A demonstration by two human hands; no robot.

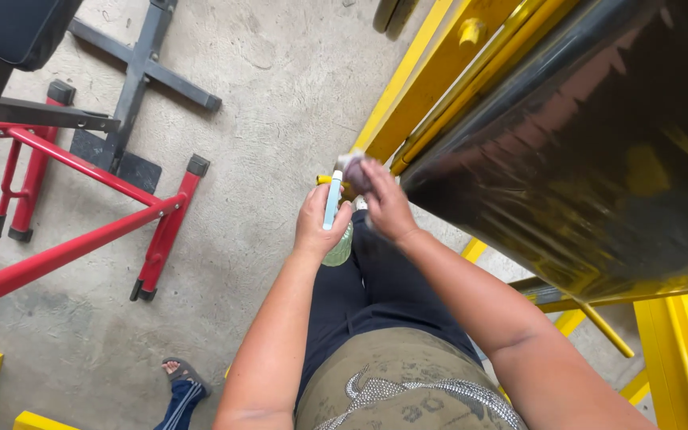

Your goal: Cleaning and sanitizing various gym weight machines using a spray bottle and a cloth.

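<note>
Left hand [318, 223] grasps a clear spray bottle [336, 239] holding pale green liquid; right hand [384, 205] clenches a cloth [353, 171].

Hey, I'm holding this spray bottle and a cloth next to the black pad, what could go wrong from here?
1. The left hand grips the spray bottle while the right hand bunches a cloth at its nozzle; spray may land on your fingers or black trousers.
2. The black pad hangs close over your hands, so you might knock your knuckles on its edge or the yellow frame.
3. Drips could make the concrete floor slippery.
</note>
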